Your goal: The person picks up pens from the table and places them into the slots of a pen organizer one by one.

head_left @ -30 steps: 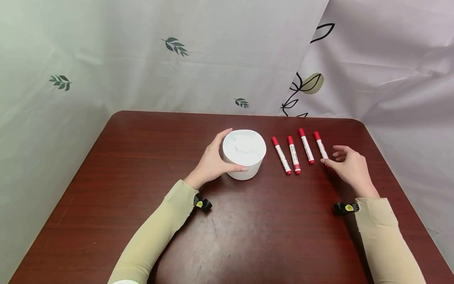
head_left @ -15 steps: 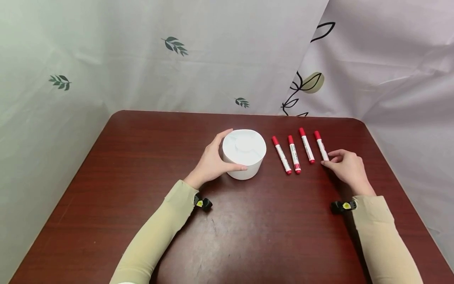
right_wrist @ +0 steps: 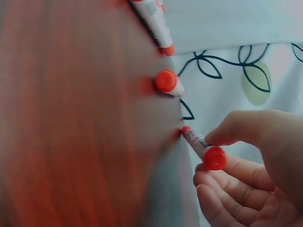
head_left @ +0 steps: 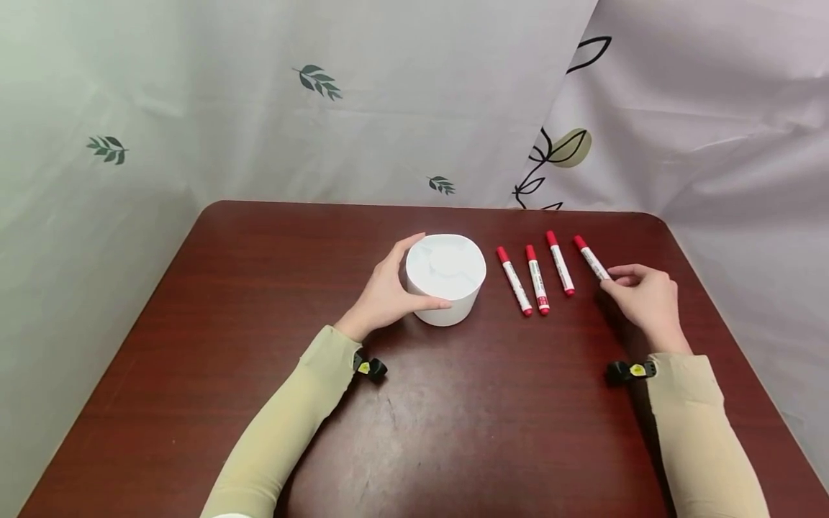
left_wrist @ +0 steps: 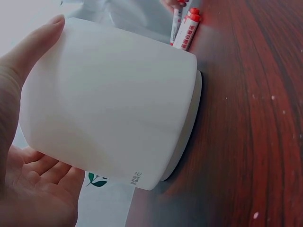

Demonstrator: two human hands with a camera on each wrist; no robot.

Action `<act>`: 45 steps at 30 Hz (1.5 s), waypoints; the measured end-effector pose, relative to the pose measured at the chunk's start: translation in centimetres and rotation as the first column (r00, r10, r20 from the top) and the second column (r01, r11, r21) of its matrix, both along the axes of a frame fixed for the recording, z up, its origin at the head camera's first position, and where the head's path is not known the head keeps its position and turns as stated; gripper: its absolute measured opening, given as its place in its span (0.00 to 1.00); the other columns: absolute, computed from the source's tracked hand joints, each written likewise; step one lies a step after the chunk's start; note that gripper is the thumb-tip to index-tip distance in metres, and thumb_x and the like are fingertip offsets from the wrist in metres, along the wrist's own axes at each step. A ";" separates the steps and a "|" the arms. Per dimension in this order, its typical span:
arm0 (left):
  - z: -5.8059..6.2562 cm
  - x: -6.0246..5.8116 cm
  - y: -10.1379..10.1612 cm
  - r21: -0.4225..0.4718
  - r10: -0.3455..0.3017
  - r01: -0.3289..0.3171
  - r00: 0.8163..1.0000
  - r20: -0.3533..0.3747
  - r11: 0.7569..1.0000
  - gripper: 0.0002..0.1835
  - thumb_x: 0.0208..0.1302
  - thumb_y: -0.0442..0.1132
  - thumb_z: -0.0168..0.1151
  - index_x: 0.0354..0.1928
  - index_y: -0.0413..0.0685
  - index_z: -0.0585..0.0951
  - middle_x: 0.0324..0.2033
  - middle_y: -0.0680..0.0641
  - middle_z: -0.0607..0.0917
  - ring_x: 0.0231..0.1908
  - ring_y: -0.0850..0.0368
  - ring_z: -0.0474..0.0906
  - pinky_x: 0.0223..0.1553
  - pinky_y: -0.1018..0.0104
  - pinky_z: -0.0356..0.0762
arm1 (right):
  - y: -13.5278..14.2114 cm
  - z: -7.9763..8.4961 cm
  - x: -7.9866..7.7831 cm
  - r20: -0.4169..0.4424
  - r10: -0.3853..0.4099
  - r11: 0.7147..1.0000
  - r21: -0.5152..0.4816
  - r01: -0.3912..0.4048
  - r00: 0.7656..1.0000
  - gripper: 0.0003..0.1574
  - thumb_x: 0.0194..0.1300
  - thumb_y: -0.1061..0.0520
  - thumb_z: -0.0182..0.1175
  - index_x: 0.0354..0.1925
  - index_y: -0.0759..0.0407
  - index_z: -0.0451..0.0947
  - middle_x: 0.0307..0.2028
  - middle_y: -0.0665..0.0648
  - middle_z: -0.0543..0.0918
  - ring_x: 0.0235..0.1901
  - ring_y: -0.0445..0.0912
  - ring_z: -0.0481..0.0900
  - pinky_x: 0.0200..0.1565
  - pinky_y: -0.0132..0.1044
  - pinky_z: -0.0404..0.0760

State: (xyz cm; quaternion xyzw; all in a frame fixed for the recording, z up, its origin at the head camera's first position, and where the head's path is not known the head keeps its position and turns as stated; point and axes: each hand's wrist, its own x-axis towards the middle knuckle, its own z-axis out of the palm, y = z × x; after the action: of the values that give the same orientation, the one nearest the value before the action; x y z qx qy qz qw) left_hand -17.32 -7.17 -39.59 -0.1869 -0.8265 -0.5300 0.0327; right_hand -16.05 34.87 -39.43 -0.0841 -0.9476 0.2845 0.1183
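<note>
My left hand [head_left: 382, 291] holds a white round pen holder [head_left: 463, 309] around its left side, thumb along the front and fingers behind. In the left wrist view the holder's smooth wall [left_wrist: 113, 99] fills much of the picture, its base on the table. At the right, my right hand [head_left: 648, 298] pinches the near end of a red-capped white marker [head_left: 592, 260] between thumb and fingers. The right wrist view shows that marker [right_wrist: 199, 146] with its red end towards the camera, its near end seemingly raised off the table.
Three more red-and-white markers lie between the holder and my right hand: a left one [head_left: 516, 286], a middle one [head_left: 537, 279] and a right one [head_left: 560, 266]. The dark red wooden table [head_left: 453, 432] ends at a pale leaf-printed curtain [head_left: 376, 144].
My right hand has closed its thumb and fingers on the rightmost marker and shifted slightly right, swinging the marker's near end rightward. My left hand and the pen holder have stayed in place.
</note>
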 end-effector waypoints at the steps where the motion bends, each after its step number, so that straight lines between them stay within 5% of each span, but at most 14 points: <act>1: 0.0 0.0 0.0 0.002 -0.001 0.001 1.000 -0.003 1.000 0.58 0.27 0.65 0.77 0.67 0.73 0.59 0.56 0.63 0.70 0.54 0.67 0.67 0.54 0.60 0.66 | 0.1 0.2 0.0 -0.011 -0.024 1.000 -0.015 0.024 1.000 0.22 0.57 0.45 0.64 0.42 0.59 0.83 0.26 0.54 0.82 0.27 0.41 0.72 0.28 0.35 0.65; 9: 0.0 -0.1 0.0 0.006 -0.009 0.009 1.000 -0.020 1.000 0.59 0.28 0.65 0.77 0.68 0.66 0.60 0.56 0.62 0.70 0.54 0.66 0.67 0.55 0.60 0.65 | 0.3 1.4 0.0 -0.098 -0.196 0.963 -0.208 0.173 0.976 0.19 0.55 0.46 0.65 0.39 0.58 0.84 0.20 0.36 0.77 0.20 0.30 0.74 0.25 0.25 0.68; 16: -0.1 -0.1 -0.1 0.010 -0.011 0.011 1.000 -0.013 1.000 0.59 0.28 0.64 0.77 0.68 0.65 0.60 0.56 0.62 0.71 0.53 0.66 0.67 0.55 0.61 0.65 | 0.2 2.3 0.1 -0.143 -0.269 0.873 -0.455 0.178 0.953 0.15 0.54 0.54 0.67 0.39 0.60 0.84 0.21 0.43 0.81 0.19 0.34 0.79 0.22 0.21 0.72; 21: -0.1 -0.2 -0.2 0.012 -0.015 0.015 1.000 -0.017 1.000 0.59 0.28 0.64 0.77 0.68 0.62 0.60 0.55 0.61 0.71 0.53 0.66 0.68 0.55 0.60 0.65 | 0.1 3.2 0.0 -0.193 -0.283 0.743 -0.663 0.088 0.939 0.12 0.51 0.63 0.69 0.37 0.66 0.84 0.23 0.51 0.82 0.19 0.41 0.80 0.25 0.24 0.77; 27: -0.2 -0.2 -0.2 0.020 -0.021 0.022 1.000 -0.019 1.000 0.58 0.28 0.63 0.78 0.67 0.69 0.59 0.56 0.61 0.71 0.54 0.66 0.68 0.55 0.60 0.65 | -0.8 5.1 0.0 -0.265 -0.269 0.571 -0.818 -0.069 0.926 0.12 0.48 0.71 0.68 0.36 0.71 0.83 0.24 0.58 0.83 0.20 0.48 0.80 0.27 0.29 0.80; 32: 0.7 0.3 -0.1 0.020 -0.033 0.033 0.999 0.010 0.999 0.57 0.31 0.57 0.80 0.68 0.64 0.60 0.57 0.58 0.71 0.54 0.65 0.68 0.56 0.60 0.64 | -2.1 6.6 0.0 -0.357 -0.231 0.482 -0.850 -0.212 0.905 0.15 0.47 0.75 0.66 0.38 0.77 0.80 0.27 0.62 0.82 0.21 0.50 0.81 0.30 0.36 0.81; 38: 3.3 1.8 0.1 0.030 -0.049 0.048 0.998 0.031 0.998 0.54 0.35 0.44 0.81 0.68 0.53 0.60 0.58 0.48 0.71 0.55 0.59 0.68 0.56 0.58 0.64 | -4.2 8.4 -0.2 -0.443 -0.177 0.455 -0.829 -0.326 0.879 0.18 0.46 0.77 0.67 0.39 0.80 0.78 0.29 0.65 0.81 0.23 0.52 0.80 0.32 0.39 0.81; 45: 4.0 2.0 0.1 0.014 -0.045 0.045 0.997 0.055 0.999 0.54 0.37 0.42 0.80 0.68 0.52 0.60 0.58 0.47 0.70 0.56 0.58 0.67 0.56 0.59 0.63 | -7.0 10.5 -0.4 -0.532 -0.104 0.461 -0.774 -0.433 0.840 0.18 0.46 0.79 0.65 0.39 0.82 0.77 0.28 0.66 0.80 0.24 0.52 0.80 0.33 0.39 0.81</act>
State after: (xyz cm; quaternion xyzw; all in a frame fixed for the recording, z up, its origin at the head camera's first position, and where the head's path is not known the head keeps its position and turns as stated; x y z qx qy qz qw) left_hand -15.30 -7.02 -35.57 -0.1905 -0.8193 -0.5409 -0.0009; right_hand -16.47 27.87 -28.90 0.0425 -0.6030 0.7478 0.2744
